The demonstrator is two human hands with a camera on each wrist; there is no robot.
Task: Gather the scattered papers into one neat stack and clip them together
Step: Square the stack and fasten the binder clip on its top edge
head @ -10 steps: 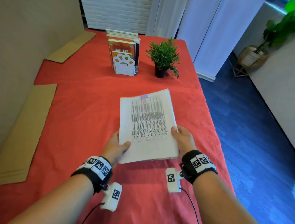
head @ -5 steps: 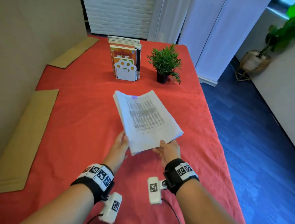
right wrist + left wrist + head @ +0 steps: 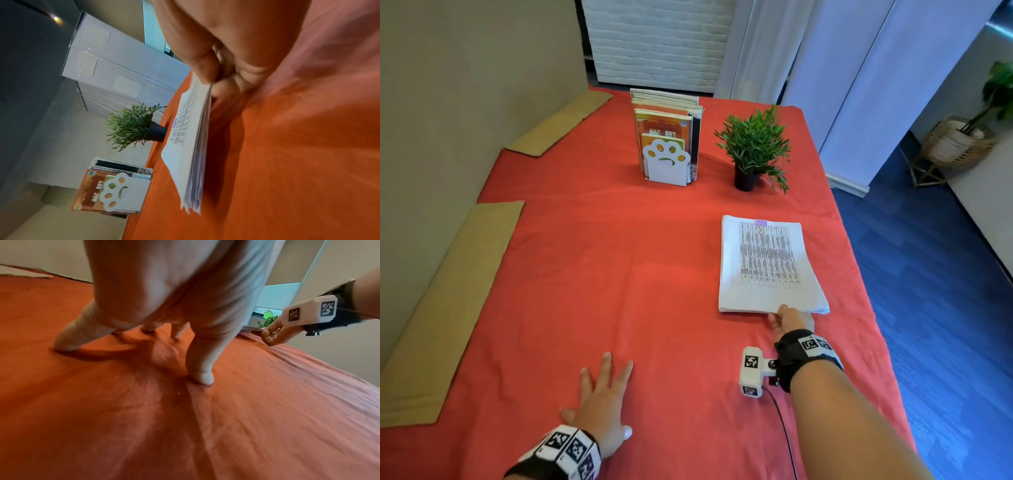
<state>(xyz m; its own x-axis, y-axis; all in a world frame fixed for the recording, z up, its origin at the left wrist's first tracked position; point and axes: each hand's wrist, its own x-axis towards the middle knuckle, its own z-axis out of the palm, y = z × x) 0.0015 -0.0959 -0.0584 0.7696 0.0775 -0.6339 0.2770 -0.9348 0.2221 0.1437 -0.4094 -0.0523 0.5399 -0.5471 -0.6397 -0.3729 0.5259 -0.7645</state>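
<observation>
My left hand [image 3: 599, 404] lies flat, fingers spread, on the red cloth [image 3: 592, 274], holding nothing. My right hand [image 3: 791, 320] is nearer the work: thumb over, fingers under, it pinches the near short edge of the paper stack [image 3: 767, 263]. The stack runs lengthwise away from me, right of centre, a purple clip [image 3: 761, 223] on its far edge.

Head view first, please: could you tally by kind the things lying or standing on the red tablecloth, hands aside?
Clipped white paper stack: 1
Flat brown cardboard sheets: 2
Green potted plant in black pot: 1
White paw-shaped bookend: 1
Row of upright books: 1
Total: 6
</observation>
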